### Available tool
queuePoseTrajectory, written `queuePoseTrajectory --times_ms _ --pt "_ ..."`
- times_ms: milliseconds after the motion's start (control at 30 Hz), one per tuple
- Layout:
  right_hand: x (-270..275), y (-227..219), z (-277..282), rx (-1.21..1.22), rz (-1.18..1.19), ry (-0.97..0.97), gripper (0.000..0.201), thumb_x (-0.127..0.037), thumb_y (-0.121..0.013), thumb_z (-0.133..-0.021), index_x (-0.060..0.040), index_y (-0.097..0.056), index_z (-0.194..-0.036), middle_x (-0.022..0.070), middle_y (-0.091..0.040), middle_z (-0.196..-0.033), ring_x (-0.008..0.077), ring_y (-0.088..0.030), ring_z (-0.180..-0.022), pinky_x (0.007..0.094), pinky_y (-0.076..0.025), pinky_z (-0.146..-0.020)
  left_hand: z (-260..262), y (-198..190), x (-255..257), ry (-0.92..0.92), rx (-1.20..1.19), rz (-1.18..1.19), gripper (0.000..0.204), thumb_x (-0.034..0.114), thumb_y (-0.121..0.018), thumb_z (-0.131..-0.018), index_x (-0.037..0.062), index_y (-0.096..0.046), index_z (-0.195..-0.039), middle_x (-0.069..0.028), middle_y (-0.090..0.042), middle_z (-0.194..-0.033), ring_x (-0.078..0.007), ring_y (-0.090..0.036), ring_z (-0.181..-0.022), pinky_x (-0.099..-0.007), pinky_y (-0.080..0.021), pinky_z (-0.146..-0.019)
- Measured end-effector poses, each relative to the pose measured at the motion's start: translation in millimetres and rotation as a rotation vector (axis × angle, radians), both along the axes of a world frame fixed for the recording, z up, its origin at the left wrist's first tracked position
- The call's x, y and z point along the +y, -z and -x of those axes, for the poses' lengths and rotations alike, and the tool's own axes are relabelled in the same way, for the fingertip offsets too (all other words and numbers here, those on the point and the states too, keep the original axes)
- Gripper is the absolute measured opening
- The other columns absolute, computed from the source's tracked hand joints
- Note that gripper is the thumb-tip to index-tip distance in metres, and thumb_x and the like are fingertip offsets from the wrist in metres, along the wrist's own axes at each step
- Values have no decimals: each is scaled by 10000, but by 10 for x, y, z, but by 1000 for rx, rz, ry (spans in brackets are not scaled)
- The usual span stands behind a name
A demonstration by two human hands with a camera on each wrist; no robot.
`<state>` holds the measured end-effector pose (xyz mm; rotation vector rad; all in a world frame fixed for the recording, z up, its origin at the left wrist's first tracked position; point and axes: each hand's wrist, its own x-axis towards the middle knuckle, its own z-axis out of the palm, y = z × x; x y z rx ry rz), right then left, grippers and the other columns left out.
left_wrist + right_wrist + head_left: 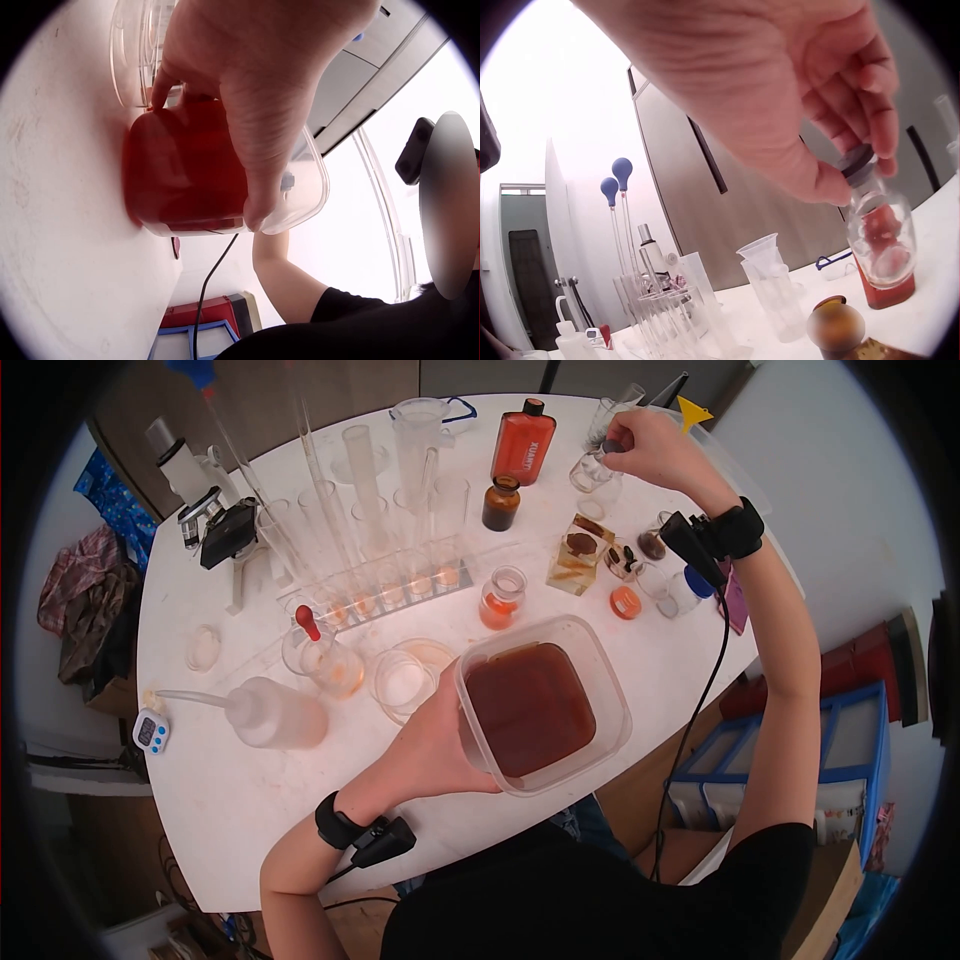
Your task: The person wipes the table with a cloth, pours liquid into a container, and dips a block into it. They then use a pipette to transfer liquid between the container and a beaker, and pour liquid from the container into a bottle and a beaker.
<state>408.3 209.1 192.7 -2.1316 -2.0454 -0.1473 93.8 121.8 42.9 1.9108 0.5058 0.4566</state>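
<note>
My left hand (435, 745) grips the side of a square, translucent plastic container (612, 705) holding reddish-brown liquid (530, 710). The left wrist view shows the thumb along one wall, with the container close over the white table. At the far right, my right hand (655, 448) pinches the dark stopper (857, 161) of a small transparent glass bottle (885, 251). The bottle hangs slightly tilted below the fingers and overlaps a red bottle (892, 296) in the right wrist view. Nearest the container stands a small open glass jar (503, 600) with orange contents.
A rack of tubes (390, 595) crosses the table's middle. Left of it are a microscope (215, 510), a wash bottle (280, 715) and a beaker with a red-bulbed dropper (308, 622). An amber bottle (501, 505) stands before the red bottle. A cable (690, 735) hangs from the right wrist.
</note>
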Motion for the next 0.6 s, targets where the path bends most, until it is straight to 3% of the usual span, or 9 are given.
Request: queuePoseTrajectory --times_ms 167,267,333,433,567,600 --pt "191 179 -167 -172 -1 23 277 -210 -679 -663 13 -601 -808 138 -616 -756 227 -598 -701 319 -471 -623 -4 13 4 5 -4 -46 1156 284 -871 -474 22 -175 -1359 -164 -384 -1316 -270 -414 -1221 -365 -347 -1019" --pt "346 408 -312 -166 168 27 273 -190 -699 -642 7 -606 -808 141 -625 -770 244 -609 -708 321 -478 -622 -10 -15 -7 3 -2 -78 1149 291 -872 -472 23 -187 -1354 -161 -387 -1313 -269 -412 -1222 -366 -344 -1021" --pt "427 565 -383 -28 278 -5 235 -156 -712 -565 23 -619 -685 144 -639 -652 261 -631 -606 319 -499 -574 -15 -22 -11 -5 15 -50 1143 302 -874 -468 25 -200 -1349 -156 -389 -1310 -266 -409 -1223 -366 -341 -1021" --pt "474 703 -371 -74 350 22 222 -132 -717 -552 38 -609 -644 133 -635 -623 258 -636 -594 322 -494 -551 -18 -46 2 14 6 -48 1143 312 -878 -466 27 -206 -1346 -153 -387 -1311 -260 -409 -1223 -366 -341 -1019" --pt "512 817 -379 -78 407 16 210 -120 -722 -554 38 -608 -631 137 -638 -637 251 -639 -606 324 -492 -551 -8 -3 2 4 7 -39 1142 318 -878 -467 29 -209 -1346 -152 -389 -1310 -256 -410 -1221 -364 -343 -1015" --pt "516 837 -368 -98 432 39 240 -112 -734 -563 26 -606 -713 127 -631 -669 233 -627 -612 311 -486 -539 -11 -4 -1 3 -4 -24 1141 320 -879 -469 27 -209 -1345 -153 -389 -1310 -256 -410 -1221 -363 -343 -1015"
